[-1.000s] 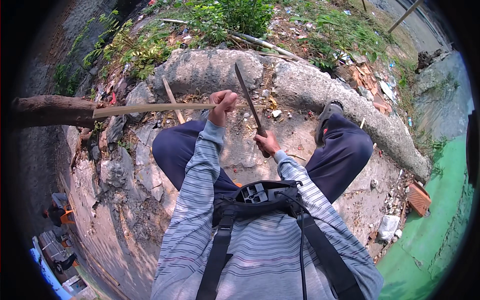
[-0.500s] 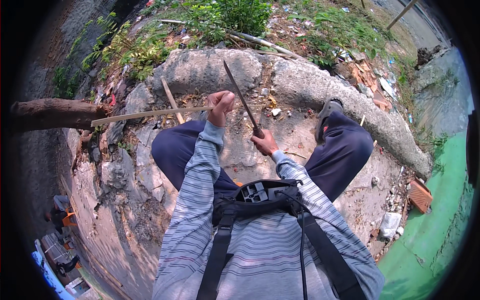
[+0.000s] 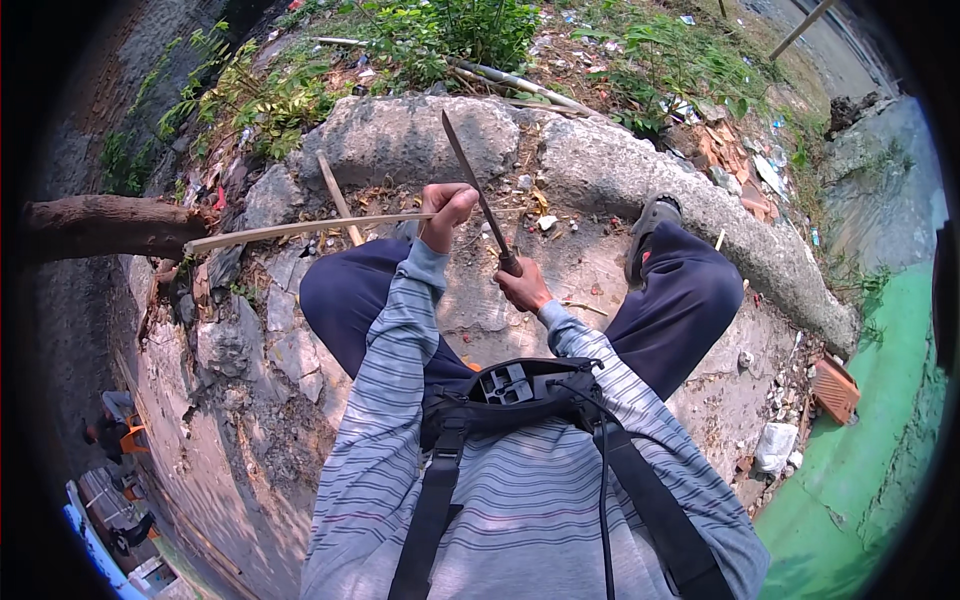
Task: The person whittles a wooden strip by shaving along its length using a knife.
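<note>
Right grip is clenched round the handle of a long knife, whose dark blade slants up and to the left from the fist, its tip ending above the concrete slab near the rounded stone curb. Left grip is clenched too, closed round one end of a thin bamboo strip. That strip runs leftward from the left fist, nearly level, well out past the person's left knee, and its far end reaches toward the brown log at the slab's left edge. The blade crosses just to the right of the left fist, close to where the strip is held; whether the edge touches the strip cannot be told.

Nearer than the slab, the striped sleeves and a black chest harness fill the lower view, and the dark blue trousers spread to both sides of the slab with a grey shoe at its right.

A second, shorter stick lies on the slab just behind the strip, tilted. Beyond the curb grow green weeds among litter; right of the slab lies green water.
</note>
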The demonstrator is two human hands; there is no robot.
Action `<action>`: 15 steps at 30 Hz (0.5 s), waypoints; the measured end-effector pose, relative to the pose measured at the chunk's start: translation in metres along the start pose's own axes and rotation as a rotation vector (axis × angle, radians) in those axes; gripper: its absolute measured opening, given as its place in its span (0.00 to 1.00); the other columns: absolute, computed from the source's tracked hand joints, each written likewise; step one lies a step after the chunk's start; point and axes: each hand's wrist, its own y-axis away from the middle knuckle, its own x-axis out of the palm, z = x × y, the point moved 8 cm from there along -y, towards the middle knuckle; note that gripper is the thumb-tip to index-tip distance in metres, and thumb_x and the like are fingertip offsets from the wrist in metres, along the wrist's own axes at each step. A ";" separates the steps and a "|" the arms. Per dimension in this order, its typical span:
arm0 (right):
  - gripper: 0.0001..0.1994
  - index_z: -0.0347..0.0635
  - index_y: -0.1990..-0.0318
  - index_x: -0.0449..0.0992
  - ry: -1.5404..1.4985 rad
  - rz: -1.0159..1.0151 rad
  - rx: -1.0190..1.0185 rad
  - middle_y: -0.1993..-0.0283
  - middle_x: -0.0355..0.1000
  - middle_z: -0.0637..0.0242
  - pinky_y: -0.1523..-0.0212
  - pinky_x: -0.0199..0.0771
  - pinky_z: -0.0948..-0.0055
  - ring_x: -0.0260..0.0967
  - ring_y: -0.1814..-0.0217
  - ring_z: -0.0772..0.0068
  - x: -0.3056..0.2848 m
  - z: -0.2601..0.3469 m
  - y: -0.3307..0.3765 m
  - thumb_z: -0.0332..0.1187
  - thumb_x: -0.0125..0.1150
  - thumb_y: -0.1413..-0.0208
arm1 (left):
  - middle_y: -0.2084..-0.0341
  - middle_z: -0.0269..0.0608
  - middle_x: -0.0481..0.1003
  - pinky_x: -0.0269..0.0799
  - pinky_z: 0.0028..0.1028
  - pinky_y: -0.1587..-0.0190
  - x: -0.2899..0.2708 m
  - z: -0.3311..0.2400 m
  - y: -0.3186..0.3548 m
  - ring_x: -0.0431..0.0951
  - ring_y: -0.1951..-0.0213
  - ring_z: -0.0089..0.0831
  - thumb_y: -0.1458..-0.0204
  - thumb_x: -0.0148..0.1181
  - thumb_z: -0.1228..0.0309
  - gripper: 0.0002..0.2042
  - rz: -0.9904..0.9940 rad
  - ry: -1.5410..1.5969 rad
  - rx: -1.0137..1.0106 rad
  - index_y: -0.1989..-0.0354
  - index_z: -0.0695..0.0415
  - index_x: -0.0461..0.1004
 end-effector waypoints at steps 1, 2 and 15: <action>0.11 0.40 0.76 0.69 -0.019 -0.013 0.030 0.83 0.66 0.71 0.84 0.62 0.74 0.63 0.86 0.78 -0.002 -0.003 0.001 0.35 0.63 0.50 | 0.88 0.25 0.51 0.42 0.24 0.81 0.000 0.000 0.000 0.50 0.85 0.15 0.46 0.52 0.67 0.20 0.001 0.001 0.000 0.88 0.54 0.54; 0.10 0.40 0.75 0.69 -0.038 -0.025 0.061 0.83 0.66 0.71 0.84 0.61 0.74 0.62 0.86 0.78 -0.004 -0.007 0.001 0.34 0.62 0.50 | 0.88 0.25 0.51 0.42 0.24 0.81 0.002 0.000 0.000 0.49 0.85 0.15 0.46 0.52 0.67 0.20 0.014 -0.010 0.000 0.88 0.54 0.54; 0.09 0.39 0.75 0.71 -0.061 -0.081 0.137 0.82 0.66 0.71 0.85 0.59 0.74 0.61 0.85 0.79 -0.013 -0.031 -0.003 0.33 0.62 0.50 | 0.88 0.23 0.54 0.41 0.25 0.80 0.001 0.006 0.003 0.50 0.82 0.13 0.44 0.54 0.67 0.19 0.033 -0.011 -0.033 0.87 0.58 0.62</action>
